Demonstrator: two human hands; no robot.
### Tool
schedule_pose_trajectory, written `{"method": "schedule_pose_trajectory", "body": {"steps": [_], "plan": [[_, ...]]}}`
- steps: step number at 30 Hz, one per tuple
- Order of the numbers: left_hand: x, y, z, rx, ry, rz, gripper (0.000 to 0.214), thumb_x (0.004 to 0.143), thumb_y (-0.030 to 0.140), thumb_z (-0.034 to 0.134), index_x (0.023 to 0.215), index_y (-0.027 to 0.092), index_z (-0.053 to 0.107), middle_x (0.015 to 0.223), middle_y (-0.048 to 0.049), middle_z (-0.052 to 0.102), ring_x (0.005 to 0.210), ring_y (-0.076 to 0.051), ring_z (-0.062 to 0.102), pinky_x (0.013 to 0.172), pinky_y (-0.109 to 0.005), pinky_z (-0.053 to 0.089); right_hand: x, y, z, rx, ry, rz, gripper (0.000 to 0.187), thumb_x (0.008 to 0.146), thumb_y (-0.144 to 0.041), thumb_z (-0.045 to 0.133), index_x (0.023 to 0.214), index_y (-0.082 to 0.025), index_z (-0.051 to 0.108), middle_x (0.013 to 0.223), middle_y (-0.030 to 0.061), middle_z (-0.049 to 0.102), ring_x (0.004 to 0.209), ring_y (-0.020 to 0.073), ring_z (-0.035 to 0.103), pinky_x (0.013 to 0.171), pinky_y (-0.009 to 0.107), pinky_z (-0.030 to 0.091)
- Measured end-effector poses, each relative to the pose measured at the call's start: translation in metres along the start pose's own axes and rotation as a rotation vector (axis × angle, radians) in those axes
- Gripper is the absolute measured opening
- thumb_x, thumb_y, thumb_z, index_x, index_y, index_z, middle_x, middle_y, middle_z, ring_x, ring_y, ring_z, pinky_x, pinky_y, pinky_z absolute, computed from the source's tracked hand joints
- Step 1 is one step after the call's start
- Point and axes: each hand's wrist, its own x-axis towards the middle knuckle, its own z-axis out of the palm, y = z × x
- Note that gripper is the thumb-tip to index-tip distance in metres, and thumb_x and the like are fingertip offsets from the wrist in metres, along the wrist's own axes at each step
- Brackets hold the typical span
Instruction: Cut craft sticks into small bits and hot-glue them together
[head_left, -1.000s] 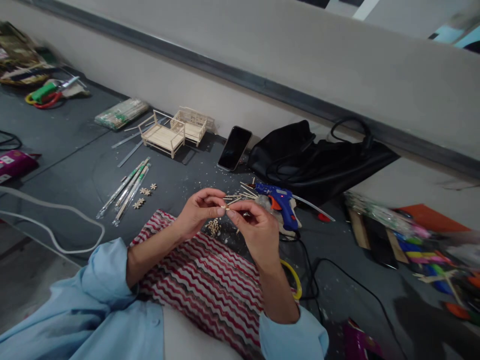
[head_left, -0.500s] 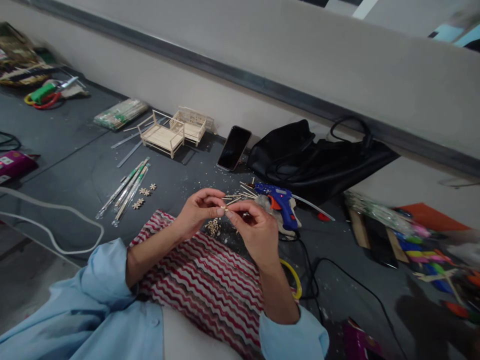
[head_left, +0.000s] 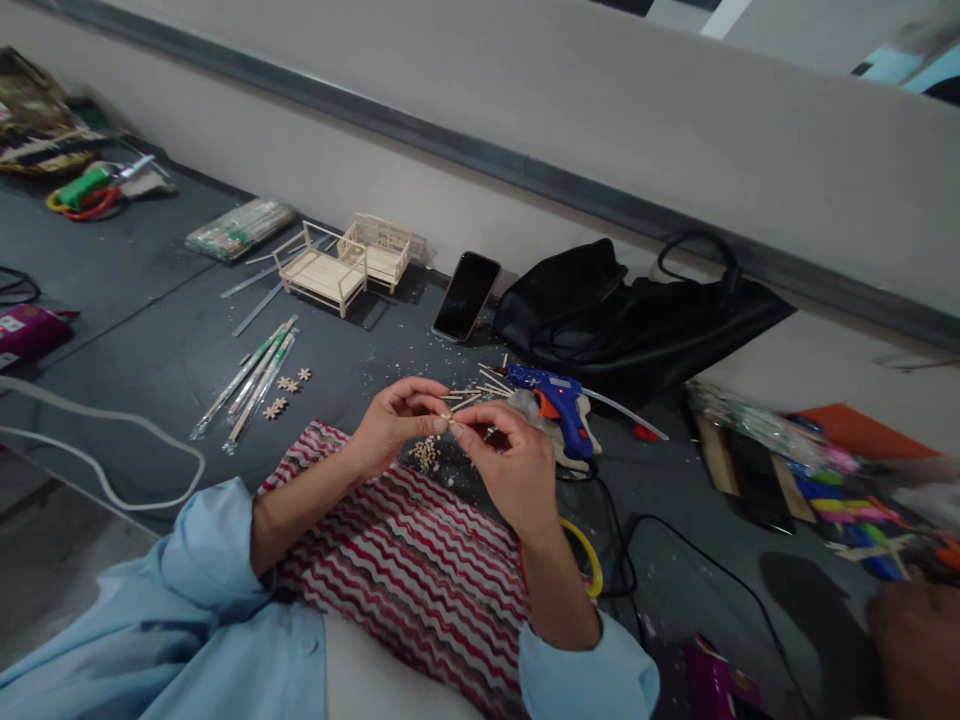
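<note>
My left hand (head_left: 401, 420) and my right hand (head_left: 514, 465) meet over the front of the table, fingertips pinched together. Between them is a small pale wooden piece (head_left: 449, 417), mostly covered by the fingers, so its shape is unclear. Just below the fingertips lies a heap of tiny cut wooden bits (head_left: 426, 454). Thin wooden sticks (head_left: 487, 385) are scattered behind my right hand, beside a blue hot glue gun (head_left: 559, 395). Several small flower-shaped wooden pieces (head_left: 289, 384) rest to the left of my left hand.
Miniature wooden furniture (head_left: 322, 275) stands near the wall, beside a phone (head_left: 466, 295) and a black bag (head_left: 622, 310). Wrapped stick packs (head_left: 251, 380) lie left. A striped cloth (head_left: 405, 560) is under my forearms. Another person's blurred hand (head_left: 915, 640) is at lower right.
Another person's hand has come into view at the lower right edge. Both my hands keep the same pinch, with hardly any movement.
</note>
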Motion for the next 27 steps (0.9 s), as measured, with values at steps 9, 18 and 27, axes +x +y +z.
{"method": "schedule_pose_trajectory", "body": {"steps": [9, 18, 27], "plan": [[0.0003, -0.0013, -0.0012, 0.028, 0.003, 0.009, 0.038, 0.061, 0.015, 0.086, 0.095, 0.017, 0.070, 0.076, 0.0000, 0.071, 0.069, -0.010, 0.063, 0.071, -0.023, 0.050, -0.0007, 0.0017, 0.0002, -0.018, -0.006, -0.012, 0.008, 0.083, -0.027, 0.064, 0.078, -0.023, 0.068, 0.079, 0.0010, 0.070, 0.070, 0.0150, 0.061, 0.058, 0.026, 0.044], [0.0009, -0.0021, -0.0006, -0.009, 0.017, -0.005, 0.037, 0.059, 0.015, 0.086, 0.093, 0.017, 0.071, 0.077, -0.0001, 0.072, 0.070, -0.010, 0.064, 0.073, -0.023, 0.049, 0.0005, 0.0032, 0.0018, -0.007, 0.002, -0.007, 0.008, 0.082, -0.029, 0.064, 0.079, -0.023, 0.068, 0.082, 0.0011, 0.070, 0.069, 0.0143, 0.060, 0.059, 0.026, 0.044], [0.0015, -0.0047, -0.0008, -0.104, 0.054, -0.058, 0.037, 0.059, 0.014, 0.086, 0.094, 0.017, 0.072, 0.078, -0.0004, 0.072, 0.072, -0.010, 0.063, 0.075, -0.023, 0.047, -0.0007, 0.0024, 0.0013, -0.010, 0.020, 0.033, 0.015, 0.079, -0.031, 0.067, 0.091, -0.022, 0.069, 0.084, 0.0019, 0.071, 0.066, 0.0133, 0.059, 0.055, 0.024, 0.043]]}}
